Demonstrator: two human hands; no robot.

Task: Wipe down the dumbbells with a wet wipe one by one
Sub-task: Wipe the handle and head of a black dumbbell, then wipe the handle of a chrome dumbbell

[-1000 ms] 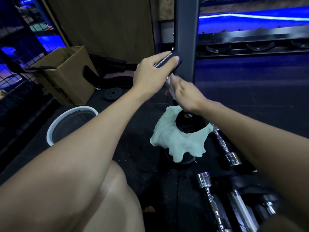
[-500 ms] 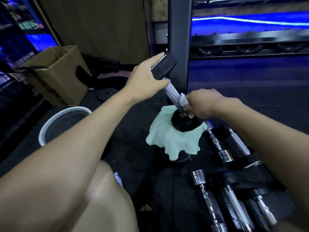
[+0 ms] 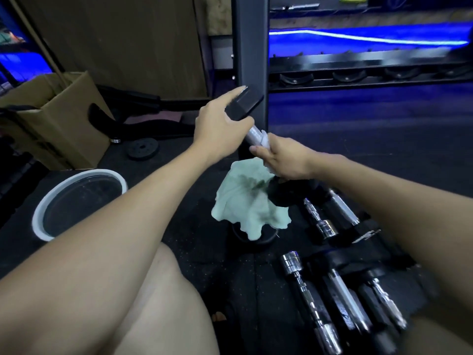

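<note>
A dumbbell (image 3: 244,106) with black hex heads and a chrome handle stands tilted, its lower head resting on a pale green towel (image 3: 245,201). My left hand (image 3: 220,124) grips the upper black head. My right hand (image 3: 279,160) holds a white wet wipe (image 3: 263,142) wrapped round the chrome handle, just below the upper head. The lower head shows dark beneath my right wrist.
Several chrome-handled dumbbells and bars (image 3: 332,298) lie on the black rubber floor at the lower right. A white-rimmed bucket (image 3: 38,213) sits at the left, a cardboard box (image 3: 58,119) behind it. A dark rack post (image 3: 252,47) rises right behind the dumbbell.
My right hand with the wipe has slid up the handle from near the lower head toward the upper head. My left hand keeps its hold on the top head.
</note>
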